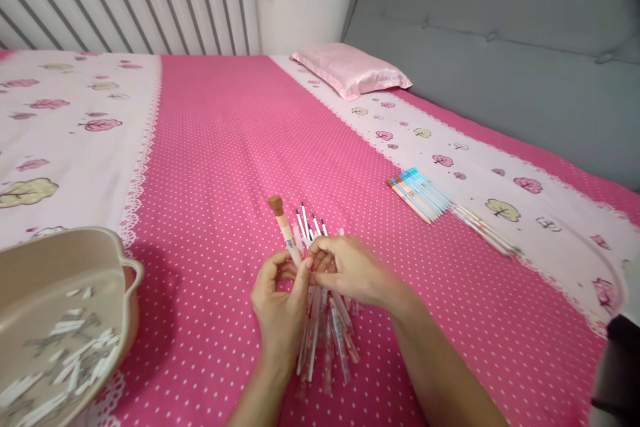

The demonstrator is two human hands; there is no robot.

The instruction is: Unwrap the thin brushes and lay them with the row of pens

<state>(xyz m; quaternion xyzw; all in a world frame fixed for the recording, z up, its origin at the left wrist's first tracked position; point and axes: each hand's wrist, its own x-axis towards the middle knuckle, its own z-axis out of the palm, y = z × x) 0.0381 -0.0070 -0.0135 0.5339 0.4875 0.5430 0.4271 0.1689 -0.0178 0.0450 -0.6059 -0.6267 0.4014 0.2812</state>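
My left hand (283, 293) is closed around a gel pen (287, 233) with a brown cap and a peach and pale barrel, its cap pointing up and away from me. My right hand (347, 270) meets the left one at the pen's lower end, thumb and fingers pinched together; what lies between them is hidden. Below and behind both hands is a loose pile of clear pen barrels (340, 340) and thin white refills (303, 217) with dark tips, lying on the pink dotted bedspread (225, 167).
To the left stands a beige basin (65, 293) holding many short white pieces. A neat row of blue and peach pens (420, 193) lies to the right, with several thin sticks (485, 230) beside it. Farther back are a pink pillow (353, 70) and a grey headboard (490, 40).
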